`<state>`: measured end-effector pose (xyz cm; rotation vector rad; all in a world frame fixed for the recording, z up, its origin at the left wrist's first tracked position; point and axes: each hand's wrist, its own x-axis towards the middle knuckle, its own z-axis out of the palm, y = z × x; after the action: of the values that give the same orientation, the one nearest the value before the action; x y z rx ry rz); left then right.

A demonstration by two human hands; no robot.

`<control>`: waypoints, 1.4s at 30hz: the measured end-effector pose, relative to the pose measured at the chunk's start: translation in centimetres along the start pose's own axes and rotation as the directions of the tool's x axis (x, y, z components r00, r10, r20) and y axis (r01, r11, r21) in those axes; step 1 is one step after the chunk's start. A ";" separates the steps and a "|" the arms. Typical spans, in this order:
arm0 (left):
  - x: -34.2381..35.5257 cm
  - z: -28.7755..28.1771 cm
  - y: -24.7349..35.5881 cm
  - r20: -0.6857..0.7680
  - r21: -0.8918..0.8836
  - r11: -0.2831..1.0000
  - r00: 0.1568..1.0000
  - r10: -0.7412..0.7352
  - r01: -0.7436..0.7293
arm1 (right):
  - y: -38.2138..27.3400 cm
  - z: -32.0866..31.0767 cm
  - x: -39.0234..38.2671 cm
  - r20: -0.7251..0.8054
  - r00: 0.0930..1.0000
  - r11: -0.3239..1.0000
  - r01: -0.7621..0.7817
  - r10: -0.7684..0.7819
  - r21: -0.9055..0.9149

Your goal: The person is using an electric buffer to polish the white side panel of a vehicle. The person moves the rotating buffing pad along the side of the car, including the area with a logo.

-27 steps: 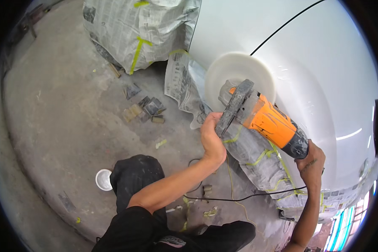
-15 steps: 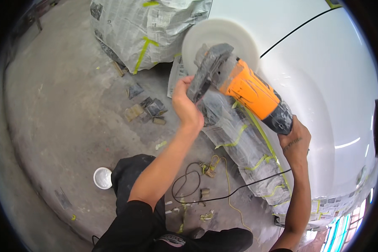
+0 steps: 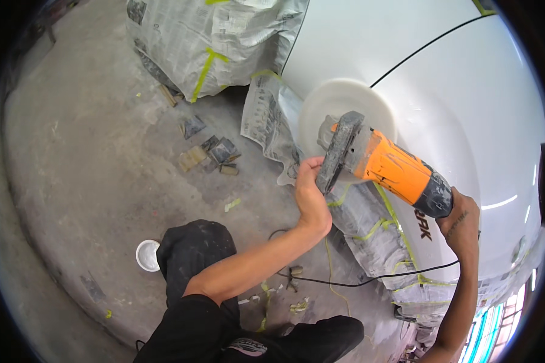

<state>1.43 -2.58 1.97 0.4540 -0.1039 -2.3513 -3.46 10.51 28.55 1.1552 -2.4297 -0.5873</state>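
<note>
An orange and black power polisher [image 3: 399,172] lies across the white car panel [image 3: 466,130]. Its wide white round pad [image 3: 312,109] rests against the paintwork, edges slightly blurred. My left hand [image 3: 312,196] is closed on the dusty black front handle [image 3: 340,151], its fingers partly behind it. At the rear, my right hand [image 3: 460,224] wraps the black end of the body. From there a black power cord [image 3: 369,279] trails left and down. Just under the pad, newspaper masking [image 3: 369,230] with yellow-green tape follows the panel's lower edge.
Newspaper wraps a bulky part [image 3: 224,36] at the top. Sanding blocks and dark scraps [image 3: 221,151] litter the concrete floor [image 3: 103,151]. A white tub [image 3: 147,255] stands beside my knee. A thin yellow cord [image 3: 339,293] and tape bits lie below the masking.
Both hands have carried the polisher down and to the right along the panel. Dark lettering now shows below the tool. The black cord has shifted right with it.
</note>
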 end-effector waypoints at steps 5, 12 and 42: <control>2.0 0.0 1.9 -0.115 -0.023 0.996 0.990 0.085 -0.089 | -0.6 2.2 1.5 -0.065 0.996 0.998 0.059 -0.057 0.028; 7.4 -0.2 8.0 -0.037 0.017 0.928 0.928 0.371 -0.371 | -4.5 6.5 3.4 -0.231 0.973 0.990 0.019 0.014 0.138; 8.4 -1.3 7.3 0.005 -0.035 0.916 0.916 0.400 -0.400 | -5.7 6.0 3.4 -0.192 0.981 0.994 -0.007 0.028 0.106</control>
<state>1.01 -13.57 -0.21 0.3625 -0.1479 -1.9484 -4.88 5.72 21.09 1.1725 -2.3245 -0.3273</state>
